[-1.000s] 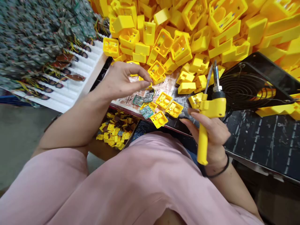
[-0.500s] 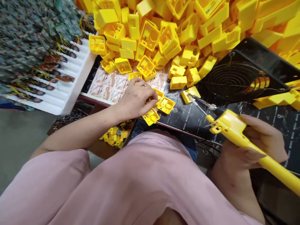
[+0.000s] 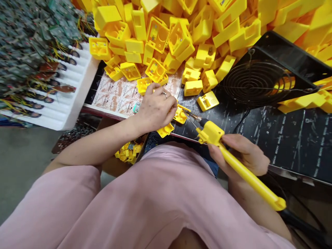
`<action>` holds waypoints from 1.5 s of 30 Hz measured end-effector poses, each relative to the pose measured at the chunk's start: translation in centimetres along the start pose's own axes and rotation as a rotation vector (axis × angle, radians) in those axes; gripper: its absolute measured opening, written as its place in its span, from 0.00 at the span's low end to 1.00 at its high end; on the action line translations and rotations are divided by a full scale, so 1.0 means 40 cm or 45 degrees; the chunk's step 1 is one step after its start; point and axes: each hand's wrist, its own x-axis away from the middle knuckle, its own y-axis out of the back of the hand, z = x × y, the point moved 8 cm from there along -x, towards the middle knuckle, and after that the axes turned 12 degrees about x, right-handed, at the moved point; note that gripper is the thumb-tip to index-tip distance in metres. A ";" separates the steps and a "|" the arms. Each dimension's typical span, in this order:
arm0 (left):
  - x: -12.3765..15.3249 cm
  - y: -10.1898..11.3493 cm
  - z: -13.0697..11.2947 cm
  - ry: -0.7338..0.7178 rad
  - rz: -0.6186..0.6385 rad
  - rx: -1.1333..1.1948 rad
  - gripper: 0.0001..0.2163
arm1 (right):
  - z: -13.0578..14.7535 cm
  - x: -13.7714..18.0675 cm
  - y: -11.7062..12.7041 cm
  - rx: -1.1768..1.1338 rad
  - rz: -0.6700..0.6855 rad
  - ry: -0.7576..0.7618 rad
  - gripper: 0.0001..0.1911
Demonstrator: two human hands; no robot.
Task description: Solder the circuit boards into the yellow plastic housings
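Note:
My left hand (image 3: 155,109) is closed down on a small yellow plastic housing (image 3: 180,115) at the near edge of the bench, fingers pressing it in place. My right hand (image 3: 245,155) is wrapped round a yellow soldering iron (image 3: 233,162), whose metal tip (image 3: 192,116) points left and touches that housing. Another small yellow housing (image 3: 165,130) lies just below my left hand, at the bench edge. A green circuit board (image 3: 136,108) peeks out left of my left hand.
A big heap of yellow housings (image 3: 197,31) fills the back of the bench. A black fan (image 3: 255,83) stands at the right. A white tray (image 3: 75,100) of circuit boards lies to the left. A box of yellow bits (image 3: 128,152) sits under the bench edge.
My right hand swung the soldering iron left, from beside the fan to the housing under my left hand. My left hand stayed low at the bench edge.

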 end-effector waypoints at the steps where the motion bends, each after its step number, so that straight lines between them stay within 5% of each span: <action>1: -0.002 -0.005 -0.002 0.003 0.010 -0.015 0.14 | 0.012 -0.005 -0.008 0.040 0.031 0.037 0.18; 7: -0.006 -0.012 -0.003 -0.009 0.052 -0.041 0.12 | 0.044 -0.031 -0.016 0.197 0.052 0.085 0.16; 13: -0.018 0.000 -0.029 -0.118 0.157 -0.217 0.12 | 0.081 -0.063 -0.025 0.272 0.106 0.349 0.16; 20: -0.023 0.002 -0.048 -0.231 0.187 -0.422 0.12 | 0.036 -0.055 0.019 0.222 0.070 0.179 0.12; 30: -0.026 0.005 -0.053 -0.225 0.208 -0.485 0.12 | 0.063 -0.074 -0.025 0.135 0.089 0.332 0.13; 39: -0.028 0.002 -0.051 -0.206 0.223 -0.496 0.12 | 0.006 -0.040 0.027 0.130 0.047 0.098 0.13; 45: -0.025 -0.004 -0.042 -0.186 0.216 -0.414 0.11 | -0.012 -0.028 0.032 0.093 -0.049 -0.065 0.25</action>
